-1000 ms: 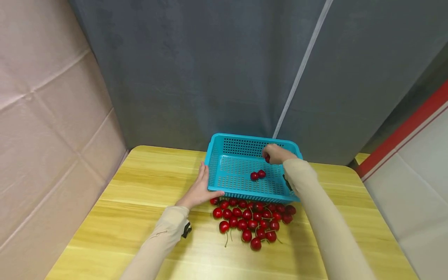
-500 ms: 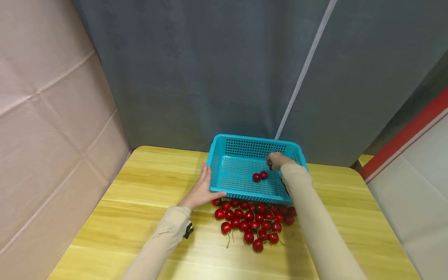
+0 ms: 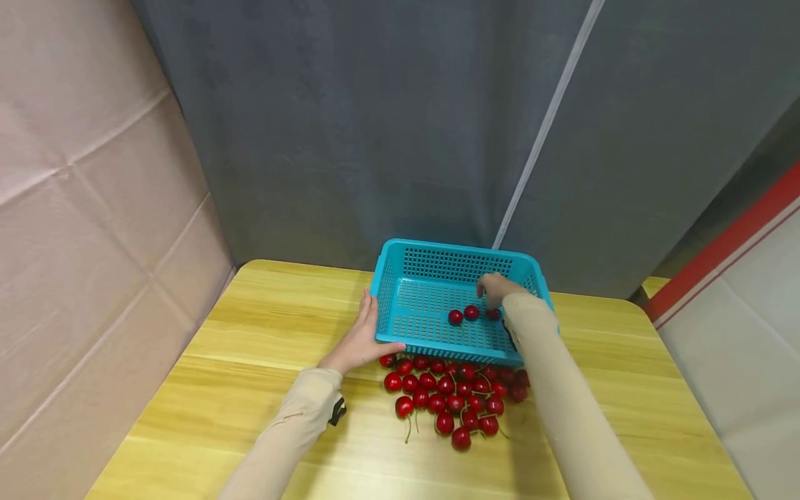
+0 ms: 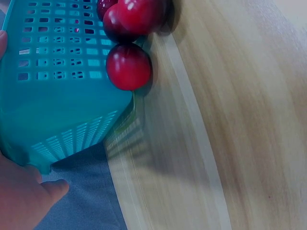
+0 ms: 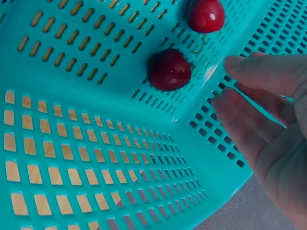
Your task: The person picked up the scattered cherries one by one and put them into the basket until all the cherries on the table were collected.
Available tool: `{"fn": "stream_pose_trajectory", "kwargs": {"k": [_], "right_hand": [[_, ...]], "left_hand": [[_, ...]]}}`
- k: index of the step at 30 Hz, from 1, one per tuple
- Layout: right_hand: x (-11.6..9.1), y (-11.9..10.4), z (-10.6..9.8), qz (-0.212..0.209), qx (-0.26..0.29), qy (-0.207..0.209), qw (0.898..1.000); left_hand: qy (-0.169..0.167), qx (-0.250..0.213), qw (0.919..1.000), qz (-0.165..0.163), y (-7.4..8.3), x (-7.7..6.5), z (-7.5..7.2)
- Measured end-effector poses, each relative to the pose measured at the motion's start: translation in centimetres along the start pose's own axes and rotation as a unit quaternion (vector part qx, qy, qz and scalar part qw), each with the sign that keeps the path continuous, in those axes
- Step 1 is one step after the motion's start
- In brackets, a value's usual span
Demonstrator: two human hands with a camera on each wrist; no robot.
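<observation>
My left hand (image 3: 361, 340) rests against the near left corner of a turquoise plastic basket (image 3: 462, 248), thumb along the front and straight fingers on the left side. Inside the basket lie 3 dark red cherries: one on the left (image 3: 455, 317), one in the middle (image 3: 471, 312) and one on the right (image 3: 493, 314). Just above the right one is my right hand (image 3: 496, 289). The right wrist view shows that hand (image 5: 273, 115) with thumb and fingers apart and nothing between them, a cherry (image 5: 169, 70) on the slotted floor beside it.
A cluster of loose cherries (image 3: 461, 438), some with stems, lies on the wooden table (image 3: 281, 312) right in front of the basket. A grey curtain (image 3: 350, 139) hangs behind the table's far edge. Pale padded panels (image 3: 94, 208) stand on the left.
My right hand has lowered a cherry into the right part of the basket and let go of it. The left cherry has shifted slightly left. The left hand keeps its place on the corner.
</observation>
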State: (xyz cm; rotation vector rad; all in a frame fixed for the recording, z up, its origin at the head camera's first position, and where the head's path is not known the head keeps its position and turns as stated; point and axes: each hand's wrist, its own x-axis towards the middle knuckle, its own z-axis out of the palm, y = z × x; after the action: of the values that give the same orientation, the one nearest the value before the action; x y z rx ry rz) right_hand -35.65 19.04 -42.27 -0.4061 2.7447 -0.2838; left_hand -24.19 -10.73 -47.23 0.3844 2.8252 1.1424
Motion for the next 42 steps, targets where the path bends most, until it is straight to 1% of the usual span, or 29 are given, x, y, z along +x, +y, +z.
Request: {"fn": "stream_pose_trajectory", "kwargs": {"k": [3, 6, 9, 12, 14, 17, 19, 22, 25, 29, 32, 35, 37, 41, 42], "right_hand": [[-0.1, 0.2, -0.3, -0.008, 0.004, 0.0, 1.0], [-0.4, 0.4, -0.8, -0.033, 0.013, 0.01, 0.999], [-1.0, 0.7, -1.6, -0.072, 0.036, 0.037, 0.996], [-1.8, 0.7, -2.3, -0.106, 0.069, 0.068, 0.99], [-2.6, 0.5, -2.8, -0.116, 0.086, 0.084, 0.986], [-3.9, -0.2, -3.5, -0.135, 0.079, 0.11, 0.981], [-5.0, -0.7, -3.9, -0.148, 0.062, 0.129, 0.979], [-7.0, -1.6, -4.4, -0.17, 0.036, 0.155, 0.973], [-9.1, -2.5, -4.4, -0.191, 0.023, 0.177, 0.965], [-11.6, -3.6, -3.7, -0.225, 0.015, 0.202, 0.953], [-13.3, -4.3, -2.6, -0.264, 0.007, 0.22, 0.939], [-14.8, -5.1, -1.3, -0.291, 0.001, 0.227, 0.929], [-15.6, -5.7, -0.4, -0.298, -0.007, 0.227, 0.927], [-17.0, -6.6, 1.7, -0.298, -0.011, 0.221, 0.929], [-17.2, -6.8, 2.3, -0.296, -0.009, 0.216, 0.93]], "left_hand": [[0.002, -0.003, 1.0, 0.003, 0.0, 0.0, 0.1], [0.002, -0.003, 1.0, 0.001, 0.0, 0.1, 0.1], [0.0, -0.004, 1.0, -0.001, 0.1, 0.1, 0.0], [-0.004, -0.005, 1.0, -0.003, 0.1, 0.0, -0.1], [-0.008, -0.004, 1.0, -0.005, 0.1, 0.0, -0.2], [-0.006, 0.003, 1.0, -0.007, -0.1, 0.0, -0.4], [-0.004, 0.003, 1.0, -0.005, -0.2, 0.0, -0.5], [-0.003, 0.006, 1.0, -0.001, -0.3, 0.1, -0.7], [-0.003, 0.006, 1.0, -0.001, -0.3, 0.1, -0.8], [-0.002, 0.006, 1.0, 0.0, -0.5, 0.2, -0.9], [-0.003, 0.006, 1.0, 0.001, -0.5, 0.3, -0.9], [-0.003, 0.008, 1.0, 0.0, -0.6, 0.3, -1.0], [-0.004, 0.01, 0.9999, -0.001, -0.6, 0.3, -1.0], [-0.002, 0.009, 1.0, 0.001, -0.7, 0.3, -1.0], [-0.001, 0.008, 1.0, 0.001, -0.7, 0.3, -1.0]]}}
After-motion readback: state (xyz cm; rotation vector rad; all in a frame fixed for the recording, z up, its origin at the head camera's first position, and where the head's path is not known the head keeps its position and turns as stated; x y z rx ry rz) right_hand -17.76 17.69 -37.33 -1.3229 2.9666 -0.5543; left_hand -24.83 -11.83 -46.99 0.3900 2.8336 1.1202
